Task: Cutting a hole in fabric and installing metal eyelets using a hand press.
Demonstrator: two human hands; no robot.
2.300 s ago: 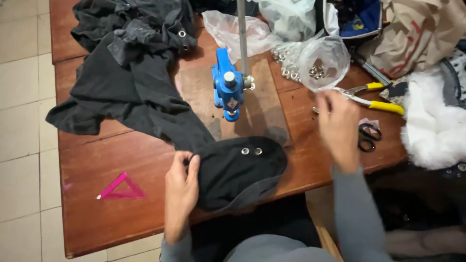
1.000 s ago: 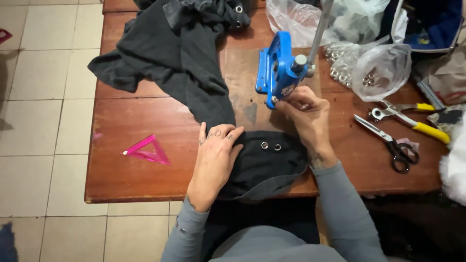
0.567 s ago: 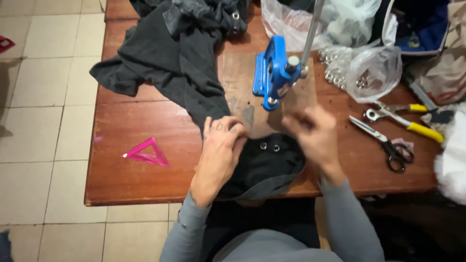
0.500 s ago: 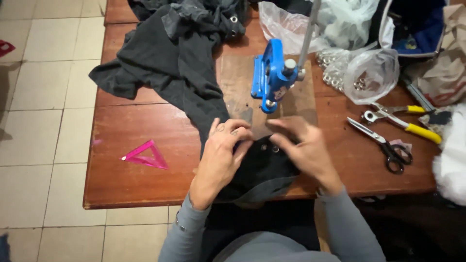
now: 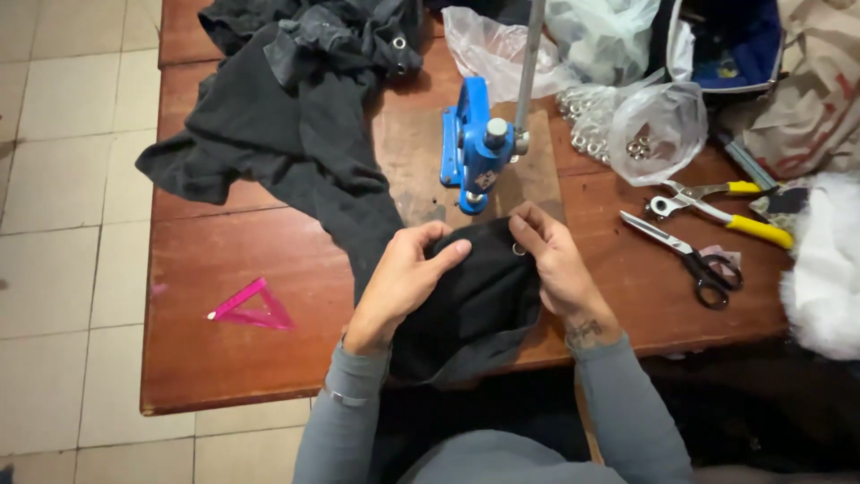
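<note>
Pale floor tiles border the reddish wooden surface [image 5: 224,358] you sit at, its near edge just in front of your body. Your left hand [image 5: 399,282] is curled, its fingers pinching the top edge of the black fabric piece [image 5: 475,305] that lies at the near edge, partly hanging over it. Your right hand [image 5: 555,260] is curled on the same edge from the other side, thumb and fingers gripping the cloth right by a metal eyelet [image 5: 519,250]; only one eyelet shows there.

Just beyond your hands stands one blue hand press [image 5: 475,148] on a brown board [image 5: 412,166], its grey lever rising out of view. A dark garment [image 5: 278,116] trails from the fabric piece up and left across the surface to its far corner. One pink triangle ruler [image 5: 246,306] lies alone to the left with bare wood around it, the widest open space. On the right are one pair of black-handled scissors [image 5: 690,255], one yellow-handled plier tool [image 5: 726,204], and clear plastic bags [image 5: 654,121] with many eyelets; that side is crowded up to a white fluffy heap [image 5: 824,269].
</note>
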